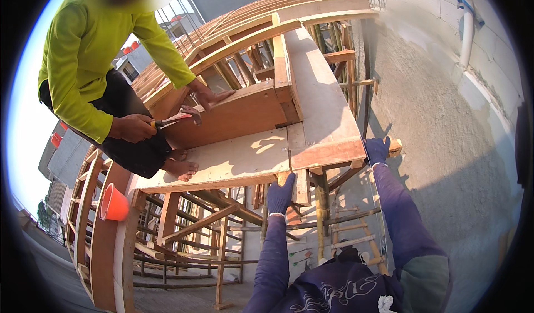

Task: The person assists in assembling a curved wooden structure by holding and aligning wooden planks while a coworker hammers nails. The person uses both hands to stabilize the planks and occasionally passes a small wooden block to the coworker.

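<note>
My left hand [280,195], in a dark blue knitted glove, is closed on the front edge of the timber formwork [222,175], beside a short upright batten [301,188]. Farther right my right hand [377,150], gloved alike, is closed at the front corner of a raised plywood panel [328,153]. Its fingers are partly hidden there. A thin pale string [380,201] runs down beside my right forearm. Across from me, a co-worker in a yellow-green shirt stands barefoot on the boards, a claw hammer [177,117] in one hand, the other resting on an upright form board [228,112].
An orange-red bucket [114,203] hangs on the left outer beam. Bamboo poles [321,213] and timber props stand below the deck, with a bamboo ladder [356,239] beneath me. A rough grey wall [439,124] with a white pipe [467,37] rises on the right.
</note>
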### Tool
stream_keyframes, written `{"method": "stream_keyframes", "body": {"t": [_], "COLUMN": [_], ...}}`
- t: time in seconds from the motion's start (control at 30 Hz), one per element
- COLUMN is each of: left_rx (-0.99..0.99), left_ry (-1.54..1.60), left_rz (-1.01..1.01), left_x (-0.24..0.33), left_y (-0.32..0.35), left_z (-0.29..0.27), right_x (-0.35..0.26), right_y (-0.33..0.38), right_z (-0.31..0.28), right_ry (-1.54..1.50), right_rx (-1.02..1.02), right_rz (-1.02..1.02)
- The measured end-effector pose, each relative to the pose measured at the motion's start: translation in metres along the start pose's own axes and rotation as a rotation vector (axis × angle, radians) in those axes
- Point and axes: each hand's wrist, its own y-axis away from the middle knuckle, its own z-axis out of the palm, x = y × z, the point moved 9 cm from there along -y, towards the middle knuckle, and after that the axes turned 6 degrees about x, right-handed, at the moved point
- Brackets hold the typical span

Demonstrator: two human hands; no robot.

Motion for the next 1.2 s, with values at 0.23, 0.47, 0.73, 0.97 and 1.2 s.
{"method": "stream_keyframes", "body": {"t": [0.23,0.47,0.73,0.97,1.2], "left_rx": [-0.054,-0.111,-0.06,-0.102,-0.053], "left_ry": [-0.017,0.024,0.011,0.054,0.085], "left_rz": [-0.096,0.002,-0.095,-0.095,-0.14], "left_x": [-0.002,0.023,-0.012,0.005,-0.017], "left_y": [0.006,0.007,0.002,0.007,0.005], "left_z": [-0.002,0.026,-0.003,0.003,-0.007], "right_x": [0.008,0.111,0.019,0.07,0.016], "right_y": [0.01,-0.008,0.004,-0.003,0.006], "right_z": [0.046,0.109,0.08,0.105,0.093], "right_ry": [-0.154,-0.246,-0.146,-0.338,-0.097], "right_rx": [0.288,0.184,0.073,0.317,0.133], "right_rz": [-0.067,0.06,-0.043,-0.048,-0.1]}}
